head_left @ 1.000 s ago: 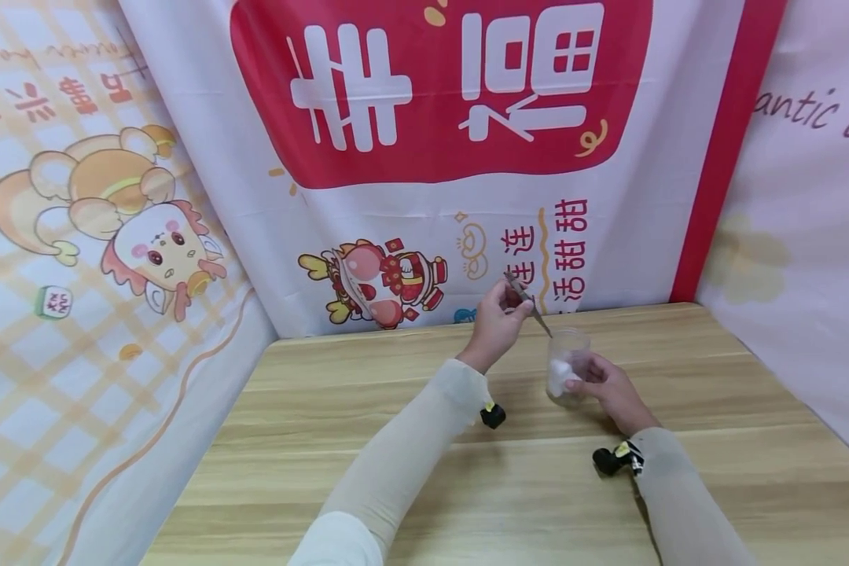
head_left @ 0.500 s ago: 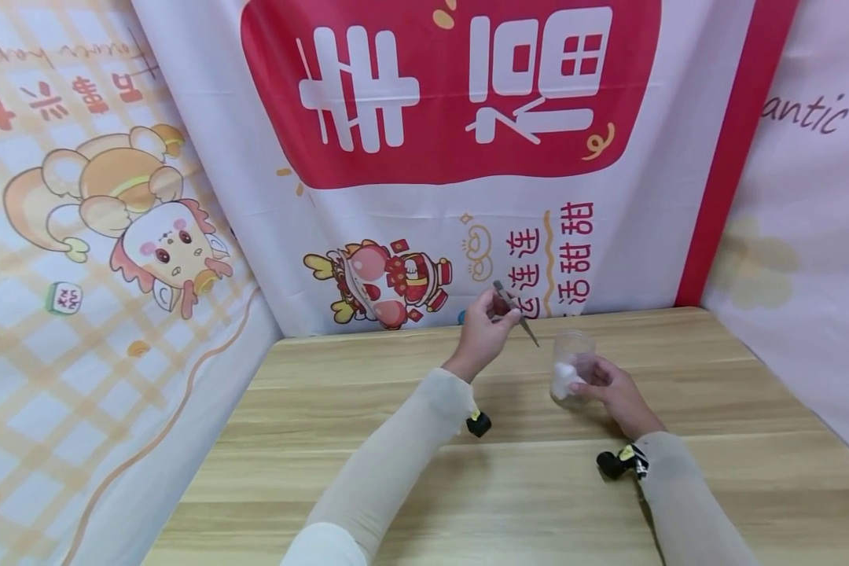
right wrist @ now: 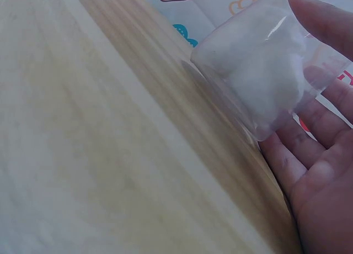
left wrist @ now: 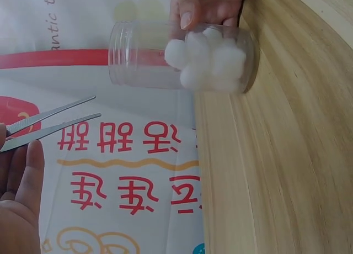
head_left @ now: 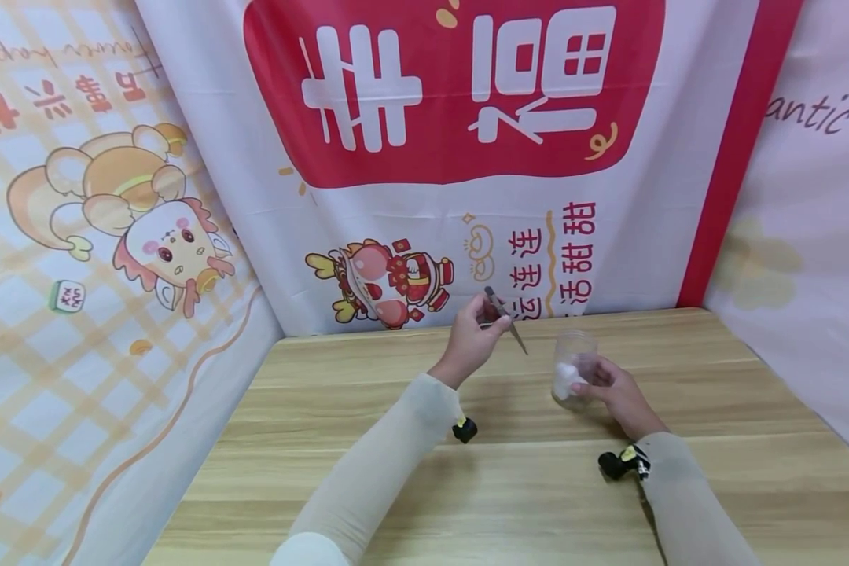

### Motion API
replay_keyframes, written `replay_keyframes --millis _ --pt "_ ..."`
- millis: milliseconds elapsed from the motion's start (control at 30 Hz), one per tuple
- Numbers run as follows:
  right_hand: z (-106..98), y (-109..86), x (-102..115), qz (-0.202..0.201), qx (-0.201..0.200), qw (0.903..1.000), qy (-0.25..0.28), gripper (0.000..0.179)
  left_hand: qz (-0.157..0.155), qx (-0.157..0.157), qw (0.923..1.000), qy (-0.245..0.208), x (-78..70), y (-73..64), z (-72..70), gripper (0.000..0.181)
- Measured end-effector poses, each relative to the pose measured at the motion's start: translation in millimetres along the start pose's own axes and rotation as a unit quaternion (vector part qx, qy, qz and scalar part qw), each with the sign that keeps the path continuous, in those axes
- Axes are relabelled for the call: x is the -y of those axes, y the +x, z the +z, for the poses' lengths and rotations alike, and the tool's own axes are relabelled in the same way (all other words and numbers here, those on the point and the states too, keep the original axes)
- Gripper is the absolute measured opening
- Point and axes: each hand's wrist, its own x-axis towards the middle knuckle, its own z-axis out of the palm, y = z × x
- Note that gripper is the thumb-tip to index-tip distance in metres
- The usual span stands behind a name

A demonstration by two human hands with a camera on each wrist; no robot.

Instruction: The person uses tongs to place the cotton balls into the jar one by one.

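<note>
My left hand [head_left: 472,338] pinches a pair of metal tweezers [head_left: 508,322] above the table, left of the jar. In the left wrist view the tips of the tweezers [left wrist: 66,113] are spread apart, with nothing between them. A clear plastic jar [head_left: 576,344] stands upright on the table, its mouth uncovered. Several white cotton balls [left wrist: 207,61] lie in its lower part. Fingers and thumb of my right hand [head_left: 619,393] curl round the jar's right side and hold it. The right wrist view shows the cotton balls [right wrist: 265,72] through the jar's wall.
The wood-grain table [head_left: 538,487] reaches back to a printed cloth [head_left: 439,236] hanging behind it. Another patterned cloth [head_left: 99,330] hangs on the left, and a pale one [head_left: 814,236] on the right. Small black cameras sit at both wrists.
My left hand has moved left and slightly down with the tweezers, away from the jar's mouth. The right hand keeps holding the jar in place. The head view has shifted slightly.
</note>
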Motion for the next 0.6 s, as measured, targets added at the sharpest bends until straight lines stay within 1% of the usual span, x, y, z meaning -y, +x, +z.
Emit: replay_keyframes --millis 100,200,367,467,600 --pt "0 0.0 0 -0.004 0.003 1.0000 0.001 0.072 -0.018 0.003 0.9998 -0.006 -2.2 -1.3 -2.9 0.019" --pt "0 -0.4 1 -0.006 0.003 1.0000 0.001 0.071 -0.029 0.012 0.9995 0.003 -4.1 -3.0 -6.8 0.017" --pt "0 -0.8 1 -0.006 0.003 1.0000 -0.001 0.069 -0.021 0.025 0.9992 0.023 -6.1 -7.3 -12.7 0.016" --pt "0 -1.0 0 -0.004 0.001 1.0000 0.003 0.067 -0.019 0.028 0.9992 0.023 -5.0 -11.2 -16.8 0.016" --pt "0 -1.0 -1 -0.013 0.003 0.9999 0.003 0.065 -0.012 0.031 0.9993 0.020 -1.7 -16.2 -22.6 0.016"
